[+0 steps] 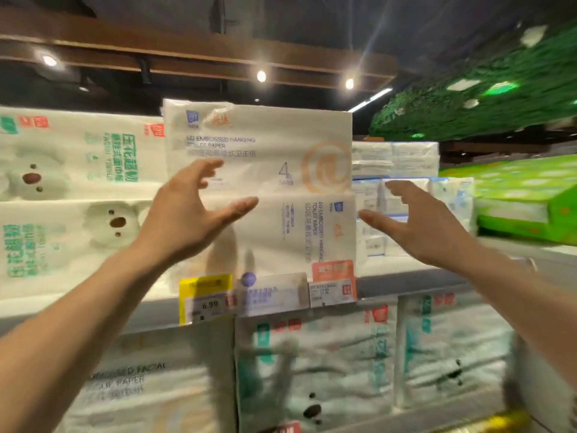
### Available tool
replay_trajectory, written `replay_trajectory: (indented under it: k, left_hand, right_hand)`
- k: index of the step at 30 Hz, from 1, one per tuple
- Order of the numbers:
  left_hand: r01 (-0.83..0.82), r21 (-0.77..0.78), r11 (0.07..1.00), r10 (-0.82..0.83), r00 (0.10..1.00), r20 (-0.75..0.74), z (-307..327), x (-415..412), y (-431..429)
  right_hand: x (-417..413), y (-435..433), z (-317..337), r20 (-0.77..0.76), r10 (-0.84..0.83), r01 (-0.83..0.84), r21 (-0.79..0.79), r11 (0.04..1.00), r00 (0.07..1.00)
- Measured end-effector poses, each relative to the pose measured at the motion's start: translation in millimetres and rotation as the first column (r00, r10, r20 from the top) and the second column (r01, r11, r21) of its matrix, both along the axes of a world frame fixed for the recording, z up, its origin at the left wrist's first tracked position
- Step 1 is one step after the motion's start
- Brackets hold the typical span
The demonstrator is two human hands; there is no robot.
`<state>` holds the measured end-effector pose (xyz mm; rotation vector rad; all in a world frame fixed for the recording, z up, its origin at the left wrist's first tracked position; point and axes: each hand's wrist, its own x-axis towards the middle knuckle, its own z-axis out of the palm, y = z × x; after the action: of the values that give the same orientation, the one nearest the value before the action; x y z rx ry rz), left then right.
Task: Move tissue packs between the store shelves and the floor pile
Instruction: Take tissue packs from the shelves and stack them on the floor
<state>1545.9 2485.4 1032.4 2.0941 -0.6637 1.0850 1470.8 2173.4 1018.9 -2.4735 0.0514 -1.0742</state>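
Two white toilet paper packs with orange swirl print stand stacked on the upper shelf [406, 284]: the top pack [265, 142] lies flat-faced above the lower pack [296, 235]. My left hand [187, 214] is raised in front of their left side, fingers spread, holding nothing. My right hand [418, 220] hovers at the packs' right edge, fingers also apart and empty. Neither hand clearly touches a pack.
Bear-print facial tissue packs [68, 189] fill the shelf to the left. Blue-white packs [396, 164] sit to the right, green packs [524, 195] farther right. Price tags [207, 303] hang on the shelf edge. More packs [312, 370] crowd the lower shelf.
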Motion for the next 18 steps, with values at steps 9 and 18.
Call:
replay_trajectory:
  k: [9, 18]
  left_hand:
    - [0.408, 0.193, 0.892, -0.376, 0.908, -0.183, -83.3, -65.9, -152.3]
    - [0.69, 0.331, 0.644, -0.62, 0.724, -0.302, -158.8, -227.4, -401.9]
  right_hand:
    - [-148.5, -76.2, -88.1, -0.126, -0.19, 0.181, -0.077, 0.98, 0.974]
    - [-376.7, -230.3, -151.5, -0.279, -0.48, 0.479, -0.077, 0.875, 0.832]
